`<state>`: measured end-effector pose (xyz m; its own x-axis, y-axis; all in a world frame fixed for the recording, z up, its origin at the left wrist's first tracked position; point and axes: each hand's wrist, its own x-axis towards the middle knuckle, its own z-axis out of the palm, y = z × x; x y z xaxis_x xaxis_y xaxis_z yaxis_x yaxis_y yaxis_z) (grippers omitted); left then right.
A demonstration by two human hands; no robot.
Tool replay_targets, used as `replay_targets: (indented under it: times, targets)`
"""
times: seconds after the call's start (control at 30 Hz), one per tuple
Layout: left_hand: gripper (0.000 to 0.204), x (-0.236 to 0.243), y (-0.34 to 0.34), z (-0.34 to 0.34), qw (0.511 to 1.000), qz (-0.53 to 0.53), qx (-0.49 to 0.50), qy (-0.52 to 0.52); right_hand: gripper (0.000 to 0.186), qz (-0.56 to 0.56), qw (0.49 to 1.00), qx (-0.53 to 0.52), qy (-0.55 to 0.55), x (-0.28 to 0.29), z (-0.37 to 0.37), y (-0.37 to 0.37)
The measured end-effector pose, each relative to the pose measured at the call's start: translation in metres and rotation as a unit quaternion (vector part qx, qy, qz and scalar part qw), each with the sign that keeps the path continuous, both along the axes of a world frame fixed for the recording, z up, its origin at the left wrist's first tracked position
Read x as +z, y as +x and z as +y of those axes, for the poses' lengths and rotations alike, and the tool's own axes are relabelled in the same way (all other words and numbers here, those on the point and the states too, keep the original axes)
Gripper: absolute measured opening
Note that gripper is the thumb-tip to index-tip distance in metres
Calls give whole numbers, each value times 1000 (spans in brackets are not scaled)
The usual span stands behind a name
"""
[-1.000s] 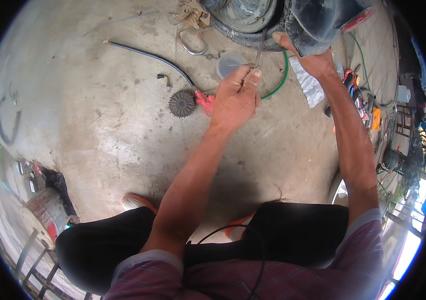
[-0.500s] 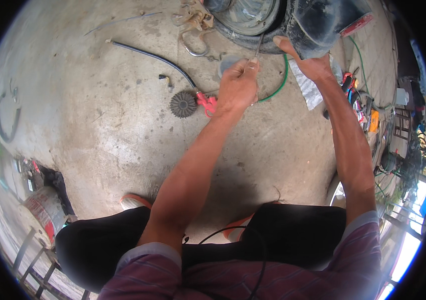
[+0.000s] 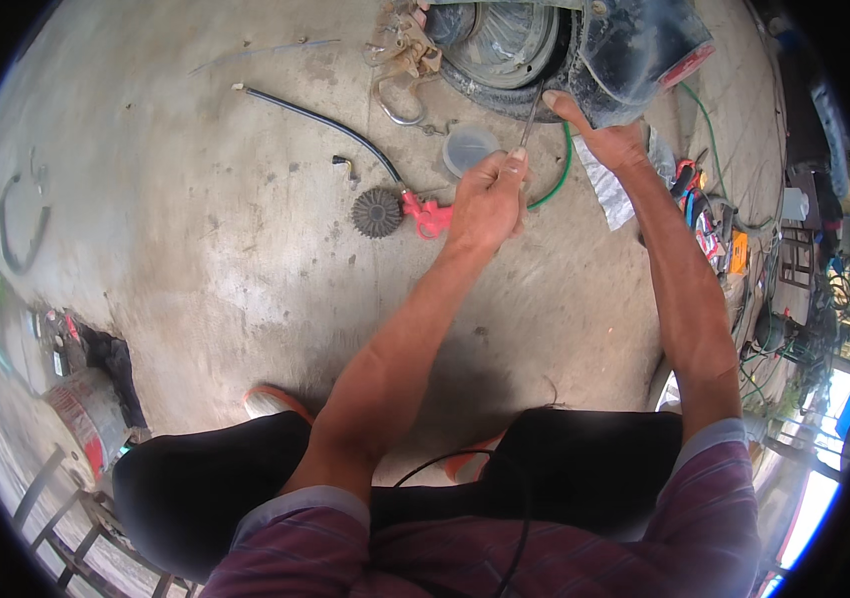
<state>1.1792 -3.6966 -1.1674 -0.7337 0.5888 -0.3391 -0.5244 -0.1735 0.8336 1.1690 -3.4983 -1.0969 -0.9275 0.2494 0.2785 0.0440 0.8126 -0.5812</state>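
Note:
My left hand (image 3: 490, 202) is closed round the lower end of a thin metal rod (image 3: 530, 125), which looks like a tyre lever. The rod's far end reaches the edge of a black tyre (image 3: 500, 98) on a grey wheel rim (image 3: 520, 60). To the right, my right hand (image 3: 612, 143) is at the tyre, thumb stretched along its near edge close to the rod. Its other fingers are hidden beneath a dusty black mudguard (image 3: 634, 55). Just beyond my left hand sits a round translucent tub (image 3: 469, 149).
Left of my left hand lie a pink-red air gun (image 3: 427, 213) with a black hose (image 3: 320, 118), a dark ridged disc (image 3: 377, 212) and a small angled fitting (image 3: 345, 164). A green hose (image 3: 557, 184) curves nearby. Mixed tools (image 3: 699, 204) lie right; a worn bucket (image 3: 81, 424) stands left.
The view has shifted slightly, so the wheel and floor items sit lower and further right. More of the translucent tub shows. My left hand still grips the rod; my right hand stays at the tyre.

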Motion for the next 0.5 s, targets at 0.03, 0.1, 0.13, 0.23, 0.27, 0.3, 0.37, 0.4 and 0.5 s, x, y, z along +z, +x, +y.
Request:
replay_targets:
  times: [0.03,0.1,0.13,0.23,0.27,0.3,0.37,0.4,0.5]
  targets:
    - [41,-1,-3,-1,1000,-1,-4,-3,43,-10,1000,1,5,1,-1,0]
    - [40,-2,-4,-4,1000,-17,-8,-4,40,-30,999,2,17,0,1,1]
    - [40,1,-6,-4,1000,-29,-8,0,38,-22,1000,-13,16,2,-2,1]
    - [39,12,-15,4,999,-52,-14,-4,34,-11,999,-45,7,5,-9,2]
    - [39,15,-17,7,998,-59,-14,-9,34,-16,999,-47,1,4,-8,1]
    - [40,15,-18,8,998,-54,-10,-9,34,-20,999,-48,-6,2,-6,0]
    - [40,16,-20,15,999,-45,-2,-4,33,1,999,-33,-4,-3,2,0]
    - [40,16,-19,17,1000,-22,4,11,33,12,1000,-25,-3,-6,6,-1]
    - [41,17,-19,21,999,23,14,46,31,-7,999,-23,-26,-15,16,0]
